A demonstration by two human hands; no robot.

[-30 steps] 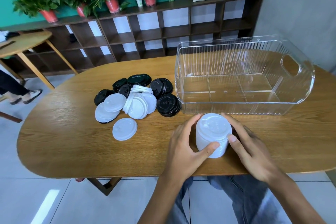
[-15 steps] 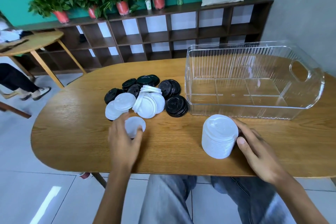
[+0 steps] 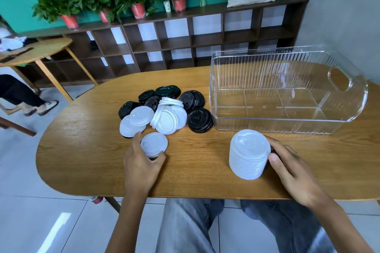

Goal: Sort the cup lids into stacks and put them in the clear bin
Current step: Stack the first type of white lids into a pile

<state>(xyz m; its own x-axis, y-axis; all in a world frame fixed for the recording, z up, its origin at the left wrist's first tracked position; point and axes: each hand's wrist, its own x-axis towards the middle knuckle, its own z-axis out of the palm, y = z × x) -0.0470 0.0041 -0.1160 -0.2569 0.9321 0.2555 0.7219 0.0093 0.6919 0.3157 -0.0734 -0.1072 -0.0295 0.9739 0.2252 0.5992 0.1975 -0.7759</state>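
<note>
A tall stack of white lids [image 3: 249, 154] stands on the wooden table [image 3: 82, 150] near its front edge. My right hand [image 3: 287, 166] holds the stack's right side, thumb and fingers curled against it. My left hand [image 3: 141, 162] grips a single white lid [image 3: 154, 144], lifted slightly off the table. Behind it lies a loose pile of white lids [image 3: 162, 117] and black lids [image 3: 197, 117]. The clear bin [image 3: 287, 88] sits at the back right with nothing inside.
A dark shelf unit [image 3: 185, 37] with potted plants, a bottle and a cushion runs along the green wall. At the far left stand a second wooden table [image 3: 37, 51] and a seated person's legs [image 3: 18, 94]. My knees show under the table edge.
My left hand left the stack, reached left to the single white lid and took hold of it. My right hand stayed on the stack.
</note>
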